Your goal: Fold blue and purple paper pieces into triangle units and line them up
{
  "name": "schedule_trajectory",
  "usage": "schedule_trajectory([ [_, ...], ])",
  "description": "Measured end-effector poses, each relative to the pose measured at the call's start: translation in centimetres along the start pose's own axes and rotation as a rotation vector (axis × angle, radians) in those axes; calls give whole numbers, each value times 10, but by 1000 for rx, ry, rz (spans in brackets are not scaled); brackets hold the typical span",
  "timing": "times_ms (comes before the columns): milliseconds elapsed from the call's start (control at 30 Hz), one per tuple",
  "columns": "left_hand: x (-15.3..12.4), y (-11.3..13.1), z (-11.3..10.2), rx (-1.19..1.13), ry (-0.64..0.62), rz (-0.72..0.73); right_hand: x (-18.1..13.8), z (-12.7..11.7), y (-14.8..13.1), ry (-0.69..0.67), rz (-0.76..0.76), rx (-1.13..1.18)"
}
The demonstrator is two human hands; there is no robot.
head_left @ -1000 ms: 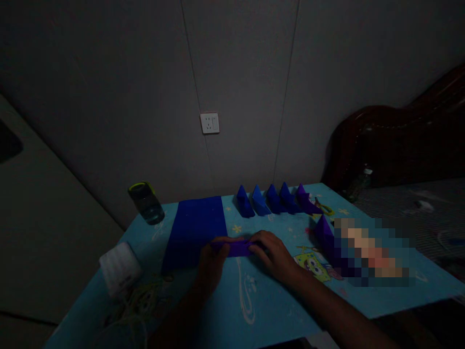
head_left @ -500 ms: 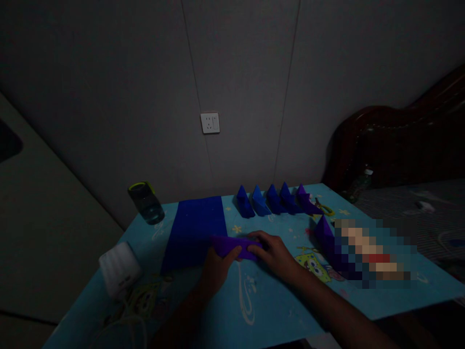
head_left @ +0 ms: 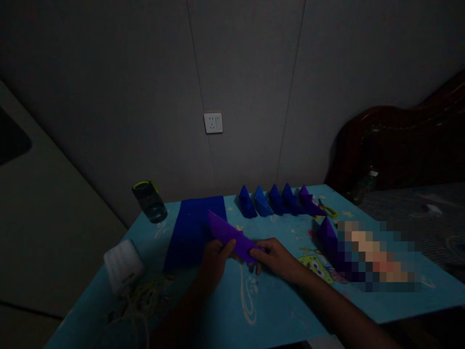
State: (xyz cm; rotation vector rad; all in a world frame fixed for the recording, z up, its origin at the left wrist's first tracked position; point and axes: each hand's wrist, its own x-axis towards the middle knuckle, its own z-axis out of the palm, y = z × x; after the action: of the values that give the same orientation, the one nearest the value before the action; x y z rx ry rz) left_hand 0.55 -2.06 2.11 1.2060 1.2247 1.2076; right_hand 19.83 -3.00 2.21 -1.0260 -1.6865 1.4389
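Note:
A folded purple paper strip (head_left: 228, 234) is held just above the light-blue cartoon table (head_left: 269, 300). My left hand (head_left: 213, 261) pinches its lower middle, and my right hand (head_left: 276, 257) pinches its right end. The strip's far end points up and left over a stack of dark blue paper sheets (head_left: 191, 228). Behind, several folded blue and purple paper boats (head_left: 279, 201) stand in a row near the wall. Another purple folded boat (head_left: 327, 233) stands to the right.
A glass jar with a yellow-green rim (head_left: 149, 201) stands at the table's back left. A white ribbed object (head_left: 122, 264) with a cord lies at the front left. A blurred patch covers the table's right side. A dark wooden bed frame (head_left: 399, 150) stands beyond.
The purple strip lay flat under both hands; now both hands have lifted it and tilted its left end upward.

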Motion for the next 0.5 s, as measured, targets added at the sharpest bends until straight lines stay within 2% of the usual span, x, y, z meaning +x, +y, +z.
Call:
schedule_trajectory([
  [100,5,-7,-3,-88,96,-6,-2,-3,-2,-38,27,66],
  [267,7,-18,-3,-213,46,18,-2,-2,-3,-11,-30,118],
  [433,5,-18,0,-259,75,12,7,0,4,128,-45,293],
  [500,3,-17,2,-314,74,16,10,2,7,101,-48,316],
])
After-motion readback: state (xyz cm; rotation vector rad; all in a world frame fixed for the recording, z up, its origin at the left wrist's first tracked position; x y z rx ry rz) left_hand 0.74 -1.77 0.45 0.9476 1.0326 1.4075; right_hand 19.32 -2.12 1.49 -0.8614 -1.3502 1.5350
